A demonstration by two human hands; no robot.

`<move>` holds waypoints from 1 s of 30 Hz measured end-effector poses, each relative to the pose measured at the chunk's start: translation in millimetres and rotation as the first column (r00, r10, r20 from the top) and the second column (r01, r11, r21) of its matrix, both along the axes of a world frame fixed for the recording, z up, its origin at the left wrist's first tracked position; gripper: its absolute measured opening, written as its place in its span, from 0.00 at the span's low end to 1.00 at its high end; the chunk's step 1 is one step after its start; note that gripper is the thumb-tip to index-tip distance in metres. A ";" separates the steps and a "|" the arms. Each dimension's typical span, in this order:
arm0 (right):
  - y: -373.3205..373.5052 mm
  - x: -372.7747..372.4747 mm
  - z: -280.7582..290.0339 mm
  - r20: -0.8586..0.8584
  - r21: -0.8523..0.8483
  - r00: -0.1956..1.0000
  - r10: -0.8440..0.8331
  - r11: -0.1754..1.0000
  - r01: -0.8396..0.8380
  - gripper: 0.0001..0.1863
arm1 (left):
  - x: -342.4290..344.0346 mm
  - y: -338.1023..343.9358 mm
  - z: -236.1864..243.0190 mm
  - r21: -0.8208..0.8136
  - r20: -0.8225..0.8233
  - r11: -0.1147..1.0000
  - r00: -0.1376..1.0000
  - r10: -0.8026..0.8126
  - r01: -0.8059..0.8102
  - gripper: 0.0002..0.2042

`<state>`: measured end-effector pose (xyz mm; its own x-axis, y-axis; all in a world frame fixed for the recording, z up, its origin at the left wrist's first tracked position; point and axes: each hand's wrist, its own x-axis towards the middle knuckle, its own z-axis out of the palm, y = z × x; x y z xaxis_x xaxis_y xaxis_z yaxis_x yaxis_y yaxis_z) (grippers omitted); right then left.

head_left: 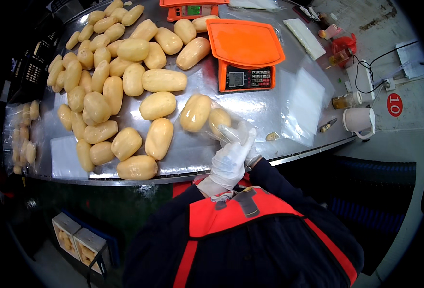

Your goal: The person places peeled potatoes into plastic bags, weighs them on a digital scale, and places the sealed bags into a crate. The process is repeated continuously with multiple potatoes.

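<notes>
A clear plastic bag [204, 126] lies on the metal table with two pale yellow, oblong, potato-like vegetables in it, a larger one [195, 113] and a smaller one [219, 120]. At the bag's near right end, my two white-gloved hands meet. My left hand [227, 163] is closed in front and hides part of the other. Behind it, my right hand [238, 133] has its fingers bent around the gathered plastic. Just left of the bag rest loose vegetables of the same kind, the nearest being one [159, 138] standing lengthwise.
A heap of these vegetables [96, 106] covers the table's left half. Beyond the bag stands an orange scale [245, 44], with another scale [192, 9] behind. Flat clear bags [304, 108], a knife [328, 125] and a white pitcher [358, 120] lie rightward. Filled bags [24, 132] are far left.
</notes>
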<state>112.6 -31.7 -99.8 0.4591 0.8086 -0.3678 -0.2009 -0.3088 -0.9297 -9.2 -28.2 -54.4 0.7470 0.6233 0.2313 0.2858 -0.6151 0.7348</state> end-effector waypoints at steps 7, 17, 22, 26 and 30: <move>-17.2 -11.1 -23.4 -0.040 0.090 0.996 0.074 0.993 -0.070 0.18 | -14.3 10.2 -10.8 -0.095 0.060 0.992 0.996 -0.072 0.078 0.35; 12.2 -5.1 -12.1 0.815 -0.514 0.059 0.577 0.766 -0.385 0.11 | -35.6 30.2 -8.5 -0.153 0.230 0.968 0.960 -0.163 0.201 0.28; -8.3 -17.3 22.2 -0.059 0.134 0.990 0.126 0.984 -0.117 0.17 | -36.3 66.6 17.6 -0.170 0.321 0.977 0.945 -0.068 0.128 0.26; -42.5 2.8 98.1 0.677 -0.010 0.701 0.225 0.955 -0.297 0.22 | -39.8 117.4 38.6 -0.698 0.335 0.695 0.937 0.104 0.172 0.32; -75.3 18.2 107.8 0.480 0.069 0.865 -0.143 0.990 0.126 0.31 | -30.7 132.5 89.1 -0.753 0.413 0.587 0.908 0.067 0.299 0.33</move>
